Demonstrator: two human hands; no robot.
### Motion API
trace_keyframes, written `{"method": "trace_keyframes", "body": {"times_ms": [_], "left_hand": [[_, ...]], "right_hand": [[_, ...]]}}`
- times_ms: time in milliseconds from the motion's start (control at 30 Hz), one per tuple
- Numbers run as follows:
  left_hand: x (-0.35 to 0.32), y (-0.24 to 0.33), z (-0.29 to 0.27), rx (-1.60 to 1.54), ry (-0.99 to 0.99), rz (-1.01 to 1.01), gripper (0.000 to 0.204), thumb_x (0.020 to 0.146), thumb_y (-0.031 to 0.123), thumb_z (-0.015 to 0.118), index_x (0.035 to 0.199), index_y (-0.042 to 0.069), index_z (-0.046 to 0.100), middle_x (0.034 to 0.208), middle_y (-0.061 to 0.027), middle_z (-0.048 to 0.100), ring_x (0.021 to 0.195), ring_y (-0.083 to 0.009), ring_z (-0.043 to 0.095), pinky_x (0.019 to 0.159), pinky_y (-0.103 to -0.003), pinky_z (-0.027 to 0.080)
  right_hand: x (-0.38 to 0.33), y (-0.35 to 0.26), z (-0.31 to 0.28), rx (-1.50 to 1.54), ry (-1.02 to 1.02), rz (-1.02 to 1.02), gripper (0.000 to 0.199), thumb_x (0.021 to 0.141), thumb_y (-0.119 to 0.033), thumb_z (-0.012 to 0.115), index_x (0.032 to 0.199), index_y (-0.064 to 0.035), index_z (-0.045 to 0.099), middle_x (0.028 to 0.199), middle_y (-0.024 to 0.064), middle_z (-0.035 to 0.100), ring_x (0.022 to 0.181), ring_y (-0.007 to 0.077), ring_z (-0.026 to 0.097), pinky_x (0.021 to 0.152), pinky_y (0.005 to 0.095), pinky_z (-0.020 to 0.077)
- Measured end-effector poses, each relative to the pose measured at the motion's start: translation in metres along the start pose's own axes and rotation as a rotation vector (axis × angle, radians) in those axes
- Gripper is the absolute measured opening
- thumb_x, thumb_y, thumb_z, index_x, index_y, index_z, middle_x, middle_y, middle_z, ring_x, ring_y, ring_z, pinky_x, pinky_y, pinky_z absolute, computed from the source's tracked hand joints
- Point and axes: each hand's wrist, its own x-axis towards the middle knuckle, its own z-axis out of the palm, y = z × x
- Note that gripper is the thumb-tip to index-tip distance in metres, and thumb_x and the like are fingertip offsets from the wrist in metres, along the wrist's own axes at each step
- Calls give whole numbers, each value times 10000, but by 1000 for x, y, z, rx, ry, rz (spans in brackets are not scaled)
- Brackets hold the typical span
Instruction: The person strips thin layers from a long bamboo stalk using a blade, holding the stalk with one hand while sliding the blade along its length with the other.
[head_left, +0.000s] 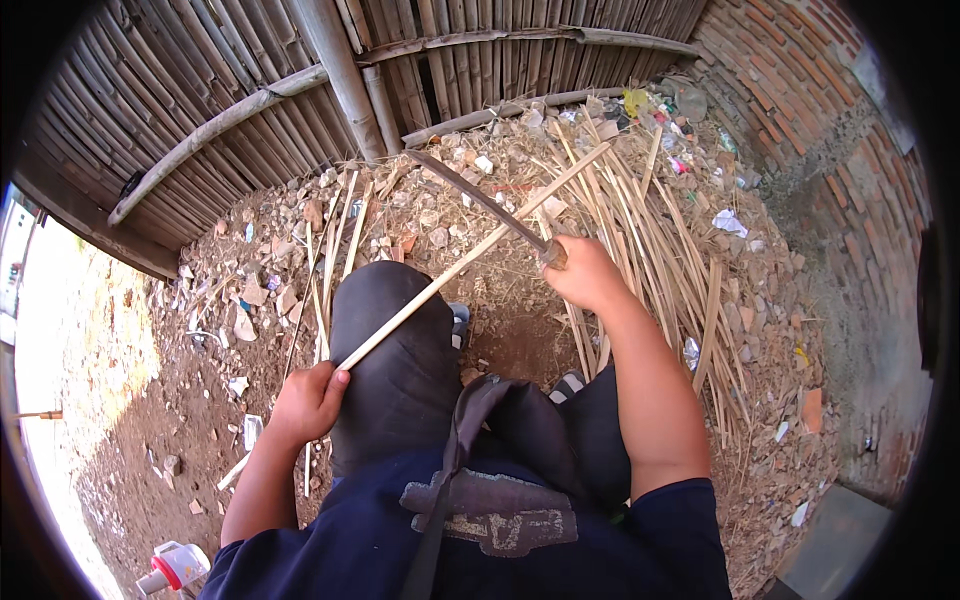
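Observation:
My left hand (305,402) is closed round the near end of a pale split-bamboo strip (425,292), beside my left knee. The strip slants up to the right, across my thigh and out over the ground. In my right hand (590,275) is the wooden handle of a long machete (478,195), its dark blade pointing to the upper left. Blade and strip cross in the middle of the view, with the blade lying over the strip; whether the edge bites into it I cannot tell.
Many loose bamboo strips (640,220) lie on the right, with fewer strips (330,255) on the left. Stones and litter cover the ground. A bamboo wall (240,90) stands ahead, a brick wall (800,90) at right. A white plastic container (180,568) sits lower left.

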Motion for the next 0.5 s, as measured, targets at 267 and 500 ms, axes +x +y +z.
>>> {"method": "trace_keyframes", "body": {"times_ms": [267, 500], "left_hand": [[7, 4, 1, -33, 21, -14, 438, 1046, 350, 564, 781, 1, 560, 668, -243, 594, 666, -477, 612, 633, -523, 488], [2, -7, 3, -13, -12, -24, 436, 1043, 367, 564, 792, 10, 575, 681, -247, 603, 691, -481, 627, 651, -531, 496]], "right_hand": [[18, 30, -1, 90, -80, 39, 209, 848, -194, 683, 976, -29, 688, 839, 176, 722, 781, 325, 710, 734, 437, 548], [-14, -26, -1, -263, -30, -268, 307, 809, -204, 727, 1064, -34, 718, 823, 164, 719, 793, 323, 714, 756, 449, 553]]}}
